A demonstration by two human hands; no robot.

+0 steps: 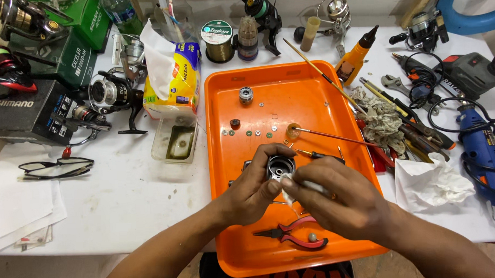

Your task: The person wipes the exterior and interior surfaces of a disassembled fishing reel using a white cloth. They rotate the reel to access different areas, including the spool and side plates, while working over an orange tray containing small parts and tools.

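Over the orange tray (227, 101), my left hand (252, 188) grips a dark metal reel part (280, 166) with a round hollow facing up. My right hand (337, 199) pinches a piece of white tissue (288, 182) and presses it against the rim of that part. Red-handled pliers (295, 236) lie on the tray just below my hands. Small washers and rings (253, 133), a small spool piece (246, 94) and a thin brush (335, 136) with a yellow cap lie on the tray above them. A small screwdriver (319, 154) rests beside my right hand.
White table (129, 203) holds several fishing reels (111, 94), boxes, a tissue pack (174, 76), a clear plastic tub (175, 140), glasses (56, 167), a line spool (218, 40). Right of the tray: dirty rag (378, 118), crumpled tissue (433, 184), wrenches, orange oil bottle (355, 57), blue rotary tool (481, 147) with cables.
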